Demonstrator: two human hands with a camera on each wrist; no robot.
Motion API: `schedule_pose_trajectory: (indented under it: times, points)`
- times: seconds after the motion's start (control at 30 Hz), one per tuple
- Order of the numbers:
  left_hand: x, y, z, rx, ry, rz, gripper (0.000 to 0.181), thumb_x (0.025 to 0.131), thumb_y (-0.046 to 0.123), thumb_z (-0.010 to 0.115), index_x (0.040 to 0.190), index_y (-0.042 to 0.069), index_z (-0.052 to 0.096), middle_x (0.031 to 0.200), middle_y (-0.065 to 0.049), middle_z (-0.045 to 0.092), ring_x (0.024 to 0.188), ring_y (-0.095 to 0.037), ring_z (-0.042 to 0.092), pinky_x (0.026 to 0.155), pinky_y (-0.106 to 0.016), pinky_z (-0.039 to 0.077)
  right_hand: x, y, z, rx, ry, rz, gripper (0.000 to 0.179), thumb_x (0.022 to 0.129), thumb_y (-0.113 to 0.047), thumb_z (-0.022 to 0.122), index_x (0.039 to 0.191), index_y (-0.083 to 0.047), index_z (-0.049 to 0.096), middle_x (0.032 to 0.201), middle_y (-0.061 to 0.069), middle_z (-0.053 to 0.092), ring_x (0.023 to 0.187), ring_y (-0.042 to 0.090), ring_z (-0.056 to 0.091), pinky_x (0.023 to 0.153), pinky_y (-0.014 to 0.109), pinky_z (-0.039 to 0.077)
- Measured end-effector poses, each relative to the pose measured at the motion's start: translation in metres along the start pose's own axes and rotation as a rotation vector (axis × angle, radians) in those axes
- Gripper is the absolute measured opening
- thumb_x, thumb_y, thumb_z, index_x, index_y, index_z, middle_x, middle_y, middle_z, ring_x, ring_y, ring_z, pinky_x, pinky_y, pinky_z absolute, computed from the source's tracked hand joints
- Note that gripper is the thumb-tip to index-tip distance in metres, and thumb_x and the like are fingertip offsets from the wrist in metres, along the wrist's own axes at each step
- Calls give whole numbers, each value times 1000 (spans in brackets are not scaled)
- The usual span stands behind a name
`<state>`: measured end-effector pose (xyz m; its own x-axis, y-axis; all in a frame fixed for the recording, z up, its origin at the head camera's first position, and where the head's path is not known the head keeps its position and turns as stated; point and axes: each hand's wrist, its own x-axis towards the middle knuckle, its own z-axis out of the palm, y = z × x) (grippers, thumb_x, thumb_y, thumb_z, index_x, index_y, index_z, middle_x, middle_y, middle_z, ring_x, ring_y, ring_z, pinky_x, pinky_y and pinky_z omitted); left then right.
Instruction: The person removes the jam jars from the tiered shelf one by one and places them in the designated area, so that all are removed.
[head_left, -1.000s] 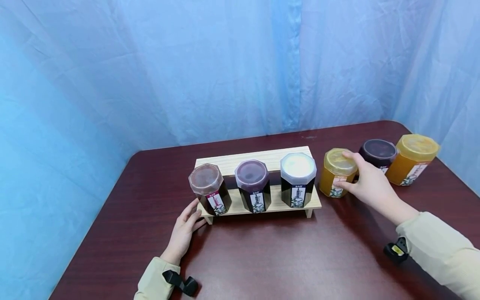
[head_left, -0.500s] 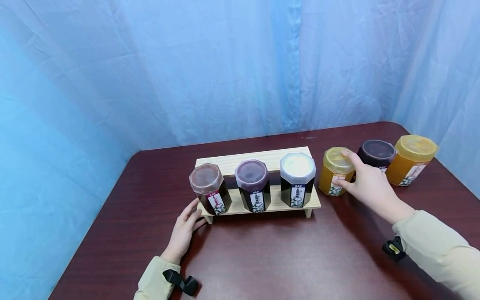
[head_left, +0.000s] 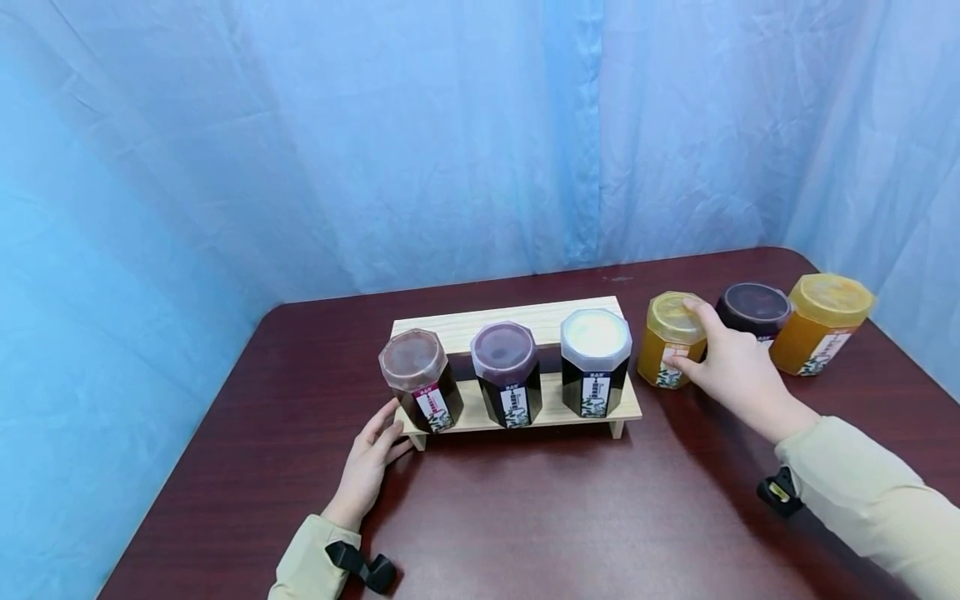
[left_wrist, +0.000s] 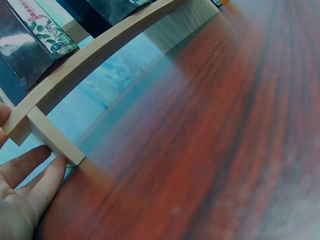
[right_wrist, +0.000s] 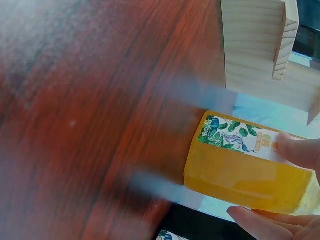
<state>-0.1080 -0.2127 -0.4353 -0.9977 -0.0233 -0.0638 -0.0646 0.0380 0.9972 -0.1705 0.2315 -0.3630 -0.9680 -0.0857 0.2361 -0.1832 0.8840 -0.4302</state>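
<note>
In the head view my right hand (head_left: 738, 367) holds a yellow octagonal jar (head_left: 654, 358) by its lid and side, right of a two-tier wooden rack (head_left: 504, 325). The right wrist view shows the jar (right_wrist: 240, 175) between thumb and fingers, thumb over its label, its base near the tabletop. My left hand (head_left: 363, 471) grips the rack's left front end; in the left wrist view, fingertips lie above and below the shelf (left_wrist: 75, 67) and against its leg (left_wrist: 55, 135). On the lower shelf stand a brown-lidded jar (head_left: 412, 358), a purple-lidded jar (head_left: 502, 350) and a white-lidded jar (head_left: 596, 337).
Behind my right hand stand a dark jar (head_left: 753, 304) and a larger yellow jar (head_left: 821, 325), near the table's right edge. Blue curtains (head_left: 420, 142) hang behind the dark red table (head_left: 525, 508). The upper shelf of the rack bears no jars.
My right hand and the yellow jar have shifted slightly left and up in the head view, toward the rack's right end. My left hand stays at the rack's left end.
</note>
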Motion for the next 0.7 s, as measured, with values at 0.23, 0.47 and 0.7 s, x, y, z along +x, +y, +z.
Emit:
schedule_pose_trajectory:
  times: [0.23,0.47,0.7]
  points:
    - [-1,1,0,3,-1,3,50,99,10,42,146,-2,28,138,-29,39,95,2,59,86,-21,51,1,0,1,-7,-4,11,83,81,-26,74,144,-6,25,105,38,59,82,53,60,80,74,36]
    - [-1,1,0,10,7,-5,50,99,11,43,146,-2,29,137,-27,40,95,2,58,86,-21,51,2,2,2,-1,1,15,82,81,-28,74,145,-8,25,106,37,59,86,54,59,84,79,27]
    - [0,0,1,13,12,-3,50,99,11,43,145,-2,29,137,-26,40,95,3,57,86,-21,51,-1,6,1,6,5,-12,86,80,-26,75,147,-11,23,108,38,59,82,52,61,75,70,42]
